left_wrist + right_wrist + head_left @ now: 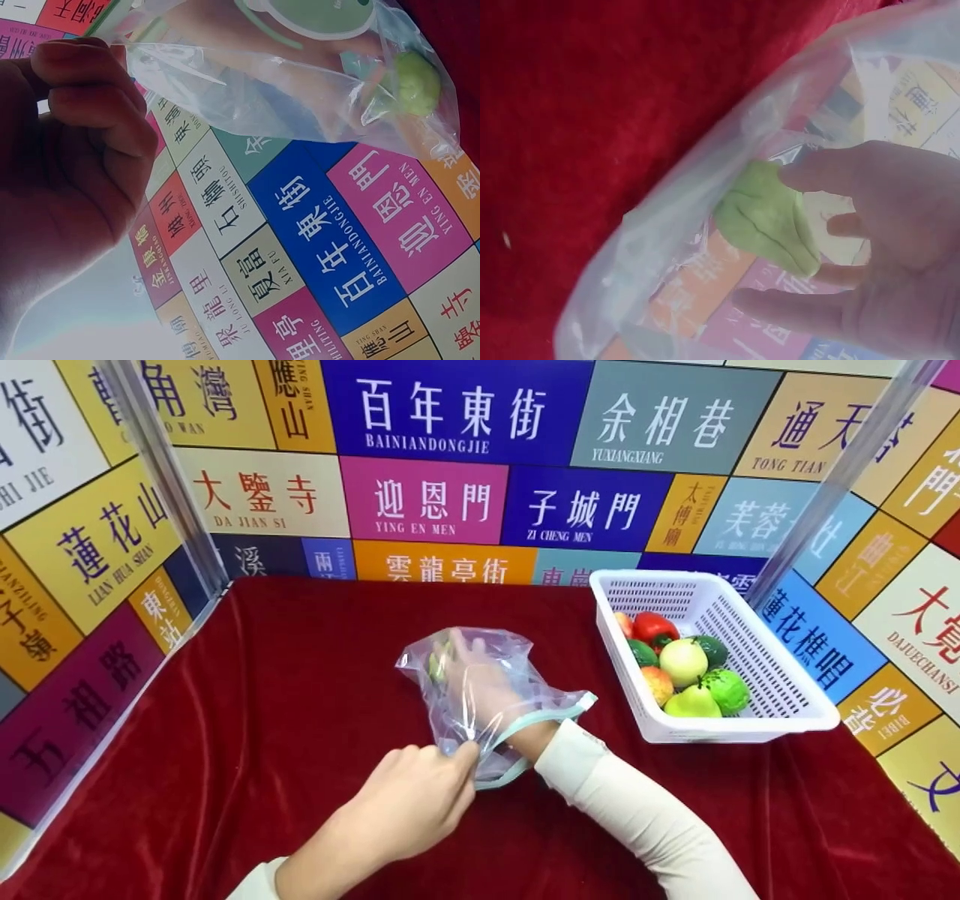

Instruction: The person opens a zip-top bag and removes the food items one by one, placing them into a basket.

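A clear zip bag with a pale green zip edge is held up over the red cloth. My left hand pinches the bag's rim between thumb and curled fingers; its curled fingers also show in the left wrist view. My right hand reaches through the mouth into the bag, wrist at the opening. Inside lies a green ribbed fruit, like a star fruit, near the bag's far end. In the right wrist view the right fingers are spread and fairly straight, with the thumb and one fingertip at the fruit's edge.
To the right stands a white slotted basket holding a red bell pepper, a green pear and several other fruits. Red cloth covers the table. Walls of coloured signs and metal posts border the far side.
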Tool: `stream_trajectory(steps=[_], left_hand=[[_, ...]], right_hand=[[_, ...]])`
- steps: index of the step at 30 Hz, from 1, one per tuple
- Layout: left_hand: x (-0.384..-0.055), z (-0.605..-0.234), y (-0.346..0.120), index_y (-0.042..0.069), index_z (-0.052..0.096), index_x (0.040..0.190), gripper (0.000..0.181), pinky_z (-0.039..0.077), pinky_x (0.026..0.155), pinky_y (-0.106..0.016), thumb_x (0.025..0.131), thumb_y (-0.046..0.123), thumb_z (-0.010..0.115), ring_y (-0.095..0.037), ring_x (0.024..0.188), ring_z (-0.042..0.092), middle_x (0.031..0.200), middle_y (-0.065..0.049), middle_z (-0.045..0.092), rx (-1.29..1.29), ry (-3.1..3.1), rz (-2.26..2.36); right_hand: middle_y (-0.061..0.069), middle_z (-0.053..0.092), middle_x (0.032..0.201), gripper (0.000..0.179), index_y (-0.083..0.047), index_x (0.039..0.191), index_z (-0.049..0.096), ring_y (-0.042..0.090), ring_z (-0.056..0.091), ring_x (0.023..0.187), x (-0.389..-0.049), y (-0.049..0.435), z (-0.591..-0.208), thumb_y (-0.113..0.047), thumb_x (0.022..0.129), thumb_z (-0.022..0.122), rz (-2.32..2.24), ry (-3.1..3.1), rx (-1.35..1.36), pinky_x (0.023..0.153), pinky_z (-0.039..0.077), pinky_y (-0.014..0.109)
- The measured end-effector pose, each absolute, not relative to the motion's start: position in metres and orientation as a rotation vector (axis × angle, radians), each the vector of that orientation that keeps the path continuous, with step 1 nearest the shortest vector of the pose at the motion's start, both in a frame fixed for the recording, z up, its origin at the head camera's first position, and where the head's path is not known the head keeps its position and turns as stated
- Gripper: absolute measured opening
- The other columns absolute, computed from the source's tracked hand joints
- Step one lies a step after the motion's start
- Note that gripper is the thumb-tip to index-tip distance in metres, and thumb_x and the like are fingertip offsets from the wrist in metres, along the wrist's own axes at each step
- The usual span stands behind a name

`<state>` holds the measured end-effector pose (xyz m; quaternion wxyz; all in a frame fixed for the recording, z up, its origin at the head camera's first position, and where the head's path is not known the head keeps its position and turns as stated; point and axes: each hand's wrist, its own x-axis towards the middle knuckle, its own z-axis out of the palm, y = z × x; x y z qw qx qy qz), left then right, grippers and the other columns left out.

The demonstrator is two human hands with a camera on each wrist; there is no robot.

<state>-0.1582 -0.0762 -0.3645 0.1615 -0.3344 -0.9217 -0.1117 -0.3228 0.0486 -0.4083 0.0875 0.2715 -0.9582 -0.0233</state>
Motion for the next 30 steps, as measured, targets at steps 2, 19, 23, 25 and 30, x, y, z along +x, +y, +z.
stream_trajectory(steps=[2,19,23,25,30], left_hand=[[-0.158,-0.364,-0.077,0.013,0.048,0.082,0.017,0.025,0.039,-0.027,0.096,0.02,0.055,-0.011,0.043,0.037,0.052,0.006,0.036,-0.954,-2.629,-0.317],[-0.159,-0.363,-0.079,0.014,0.05,0.082,0.017,0.029,0.039,-0.03,0.095,0.022,0.056,-0.019,0.044,0.05,0.052,0.005,0.042,-0.944,-2.603,-0.283],[-0.159,-0.363,-0.079,0.014,0.05,0.082,0.017,0.029,0.039,-0.03,0.095,0.023,0.056,-0.02,0.044,0.051,0.052,0.004,0.042,-0.93,-2.603,-0.281],[-0.159,-0.363,-0.079,0.014,0.05,0.082,0.017,0.029,0.039,-0.03,0.095,0.023,0.056,-0.02,0.044,0.05,0.052,0.004,0.042,-0.926,-2.604,-0.282],[-0.159,-0.362,-0.08,0.014,0.05,0.083,0.016,0.03,0.039,-0.03,0.095,0.022,0.056,-0.018,0.043,0.048,0.052,0.004,0.041,-0.908,-2.621,-0.305]], right_hand=[[0.018,0.043,0.142,0.053,-0.006,0.14,0.054,0.038,0.057,0.106,-0.33,0.047,-0.413,-0.003,0.088,0.056,-0.111,-2.78,0.822,0.064,0.057,0.035],[0.009,0.053,0.098,0.015,-0.009,0.096,0.061,0.029,0.06,0.09,-0.33,0.052,-0.421,-0.006,0.083,0.067,-0.032,-2.542,1.057,0.074,0.056,0.038],[0.01,0.056,0.096,0.014,-0.007,0.096,0.064,0.027,0.059,0.088,-0.325,0.055,-0.415,-0.006,0.082,0.068,-0.108,-2.509,1.103,0.071,0.055,0.035],[0.01,0.057,0.098,0.013,-0.006,0.097,0.064,0.027,0.059,0.086,-0.322,0.057,-0.413,-0.007,0.084,0.066,-0.161,-2.512,1.119,0.071,0.055,0.036],[0.012,0.058,0.102,0.012,-0.005,0.101,0.063,0.029,0.059,0.086,-0.316,0.061,-0.409,-0.009,0.09,0.061,-0.179,-2.559,1.123,0.073,0.055,0.039]])
